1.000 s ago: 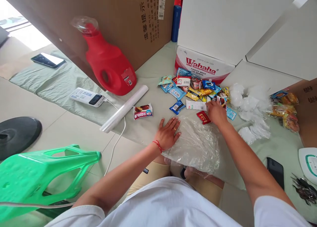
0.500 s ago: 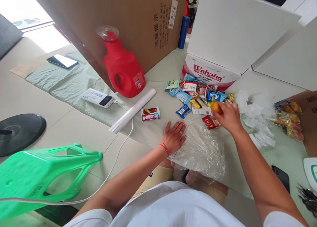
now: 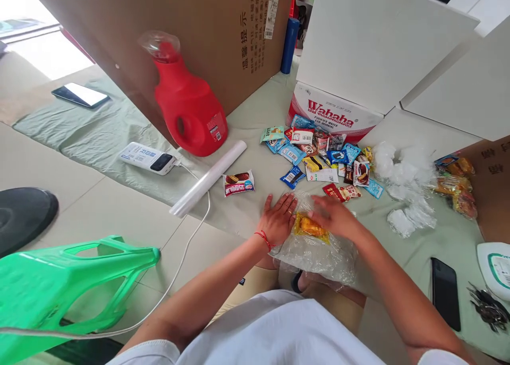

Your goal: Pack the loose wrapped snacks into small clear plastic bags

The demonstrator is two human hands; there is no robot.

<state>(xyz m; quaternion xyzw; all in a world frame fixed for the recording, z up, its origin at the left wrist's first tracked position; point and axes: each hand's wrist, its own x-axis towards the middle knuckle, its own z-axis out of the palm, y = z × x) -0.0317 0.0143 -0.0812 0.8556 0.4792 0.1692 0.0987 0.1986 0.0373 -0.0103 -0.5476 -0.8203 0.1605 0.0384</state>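
Note:
A clear plastic film sheet [image 3: 319,261] lies in front of me, partly hanging over the edge toward my lap. On it rests a small yellow-wrapped snack [image 3: 311,228]. My left hand [image 3: 278,219] is pressed flat with fingers spread, at the film's left edge and just left of the snack. Over the snack's right end hovers my right hand [image 3: 334,216], slightly blurred, its thumb and fingers apart with nothing between them. Beyond the hands is a pile of small wrapped snacks [image 3: 314,162], and a red-and-white snack packet [image 3: 239,183] lies apart to the left.
A plastic film roll [image 3: 209,178], a power bank [image 3: 147,158] with a cable and a red jug [image 3: 191,110] are at left. Behind stands a Wahaha carton [image 3: 330,112]. Crumpled film bundles [image 3: 406,173], bagged bread [image 3: 456,187] and a black phone [image 3: 445,293] lie right.
My right hand has come from the pile toward me, set the yellow-wrapped snack on the film and let go of it. My left hand stays flat in place. The view has shifted slightly.

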